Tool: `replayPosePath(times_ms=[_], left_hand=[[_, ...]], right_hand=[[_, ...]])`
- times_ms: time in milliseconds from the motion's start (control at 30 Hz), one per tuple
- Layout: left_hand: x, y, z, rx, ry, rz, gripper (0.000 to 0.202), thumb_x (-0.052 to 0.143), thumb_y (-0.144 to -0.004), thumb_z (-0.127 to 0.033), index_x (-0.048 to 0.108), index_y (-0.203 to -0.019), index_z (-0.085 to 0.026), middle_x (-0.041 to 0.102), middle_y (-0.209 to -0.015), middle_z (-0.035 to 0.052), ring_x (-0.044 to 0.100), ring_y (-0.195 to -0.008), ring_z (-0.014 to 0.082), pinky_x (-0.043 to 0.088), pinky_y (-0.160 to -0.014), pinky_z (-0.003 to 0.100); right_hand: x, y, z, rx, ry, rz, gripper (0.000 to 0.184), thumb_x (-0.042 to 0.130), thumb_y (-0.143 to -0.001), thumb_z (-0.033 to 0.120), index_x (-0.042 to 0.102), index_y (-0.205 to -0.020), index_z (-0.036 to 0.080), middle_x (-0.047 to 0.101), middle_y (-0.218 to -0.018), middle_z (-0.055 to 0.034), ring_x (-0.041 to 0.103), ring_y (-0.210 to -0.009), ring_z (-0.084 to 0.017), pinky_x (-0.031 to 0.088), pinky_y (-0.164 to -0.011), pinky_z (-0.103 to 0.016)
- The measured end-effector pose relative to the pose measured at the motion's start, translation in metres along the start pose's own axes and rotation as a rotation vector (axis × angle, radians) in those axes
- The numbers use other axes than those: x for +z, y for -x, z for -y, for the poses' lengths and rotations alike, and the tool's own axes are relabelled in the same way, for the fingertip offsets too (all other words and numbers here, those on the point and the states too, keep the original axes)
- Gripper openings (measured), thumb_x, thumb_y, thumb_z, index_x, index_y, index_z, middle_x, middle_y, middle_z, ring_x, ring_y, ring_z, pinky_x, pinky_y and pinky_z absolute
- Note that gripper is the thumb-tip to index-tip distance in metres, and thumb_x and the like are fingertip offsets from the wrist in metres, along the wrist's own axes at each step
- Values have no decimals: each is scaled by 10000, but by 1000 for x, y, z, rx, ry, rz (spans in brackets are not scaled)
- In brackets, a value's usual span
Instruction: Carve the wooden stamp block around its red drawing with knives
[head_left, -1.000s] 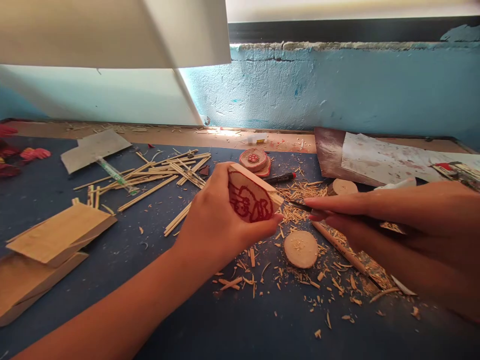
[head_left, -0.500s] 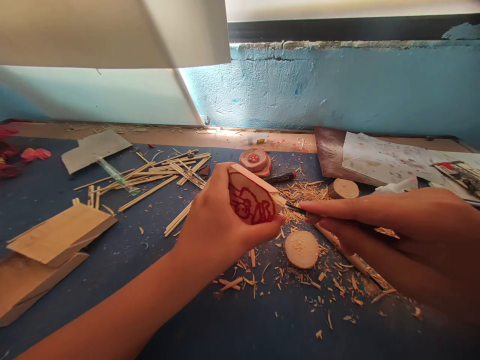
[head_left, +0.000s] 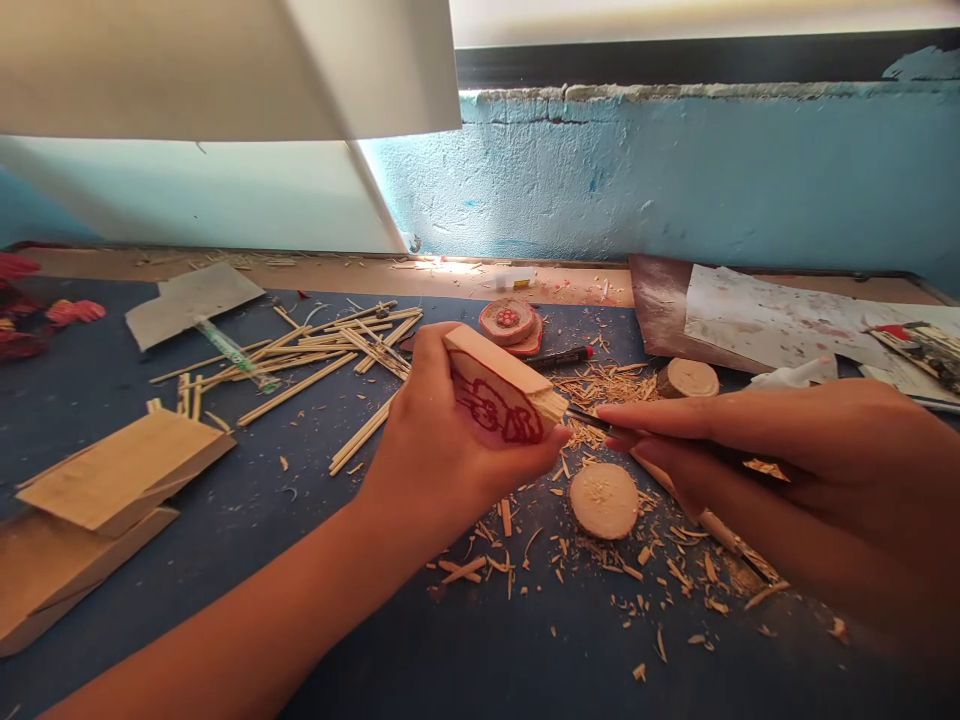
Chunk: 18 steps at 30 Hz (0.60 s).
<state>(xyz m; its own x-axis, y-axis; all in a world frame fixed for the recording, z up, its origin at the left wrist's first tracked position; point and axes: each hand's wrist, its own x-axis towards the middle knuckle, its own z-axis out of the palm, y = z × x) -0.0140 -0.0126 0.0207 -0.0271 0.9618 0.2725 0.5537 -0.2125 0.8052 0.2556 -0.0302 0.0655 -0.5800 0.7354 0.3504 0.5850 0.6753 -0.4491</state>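
Note:
My left hand (head_left: 439, 445) grips a small wooden block (head_left: 499, 395) with a red drawing on its face, held above the blue tabletop (head_left: 300, 560). My right hand (head_left: 787, 470) is closed around a thin knife (head_left: 592, 420); its index finger lies along the tool and the blade tip touches the block's right edge. Wood shavings (head_left: 600, 385) lie scattered under and around both hands. A plain round wood slice (head_left: 602, 500) rests on the table just below the blade.
A pile of thin wooden sticks (head_left: 315, 350) lies left of the block. Flat wood boards (head_left: 105, 480) sit at the left edge. Behind are a carved round piece (head_left: 508, 320), a black marker (head_left: 559, 355), another wood slice (head_left: 686, 378), stained paper (head_left: 772, 320) and a white lamp shade (head_left: 225, 60).
My left hand has tilted the block so its top edge faces up more. My right hand has shifted slightly left, keeping the blade against the block's edge.

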Motion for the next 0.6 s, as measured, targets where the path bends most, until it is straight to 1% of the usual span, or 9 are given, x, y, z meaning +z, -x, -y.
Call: replayPosePath(times_ms=[100, 167, 300, 400, 467, 533, 600], left_hand=[[1, 0, 1, 22, 33, -26, 751, 1065, -662, -427, 476, -1111, -305, 617, -949, -40, 700, -888, 250, 676, -897, 438], [1, 0, 2, 23, 36, -31, 745, 1065, -658, -424, 485, -1110, -304, 621, -950, -35, 694, -877, 251, 672, -870, 438], [2, 0, 3, 2, 77, -39, 745, 1067, -643, -440, 514, -1119, -292, 629, -951, -25, 679, -849, 247, 655, -804, 436], [5, 1, 5, -26, 148, -16, 747, 1082, -644, -462, 536, -1122, -283, 650, -982, -12, 683, -854, 239, 636, -764, 419], [6, 0, 6, -36, 217, 10, 724, 1080, -669, -438, 548, -1134, -280, 657, -999, -14, 694, -861, 231, 624, -741, 399], [7, 0, 7, -27, 285, 39, 721, 1079, -696, -390, 575, -1200, -276, 674, -1026, -15, 715, -897, 231, 643, -788, 406], [7, 0, 8, -11, 324, 60, 775, 1085, -706, -355, 595, -1301, -274, 700, -1085, -4, 746, -982, 250, 664, -909, 453]], right_hand=[[1, 1, -1, -7, 2, -18, 349, 635, -1203, 323, 900, -1426, 274, 749, -653, 81, 569, -409, -45, 383, -351, -183], [2, 1, -1, -8, -11, -20, 349, 638, -1196, 306, 903, -1419, 267, 687, -595, 88, 535, -390, -46, 369, -348, -185], [5, 3, 1, 42, -75, -32, 362, 638, -1190, 279, 898, -1441, 296, 648, -560, 92, 514, -379, -61, 354, -329, -178], [7, 4, 2, 61, -79, -62, 356, 652, -1184, 280, 902, -1434, 324, 689, -579, 85, 523, -372, -70, 348, -324, -193], [6, 3, 2, 52, -67, -65, 346, 659, -1182, 286, 905, -1421, 333, 738, -625, 84, 556, -390, -66, 369, -338, -193], [5, 2, 2, 34, -54, -54, 353, 662, -1180, 283, 895, -1441, 336, 772, -670, 86, 584, -412, -60, 393, -349, -188], [4, 1, 1, 21, -45, -45, 360, 662, -1179, 271, 885, -1454, 335, 763, -663, 92, 579, -408, -55, 396, -347, -182]])
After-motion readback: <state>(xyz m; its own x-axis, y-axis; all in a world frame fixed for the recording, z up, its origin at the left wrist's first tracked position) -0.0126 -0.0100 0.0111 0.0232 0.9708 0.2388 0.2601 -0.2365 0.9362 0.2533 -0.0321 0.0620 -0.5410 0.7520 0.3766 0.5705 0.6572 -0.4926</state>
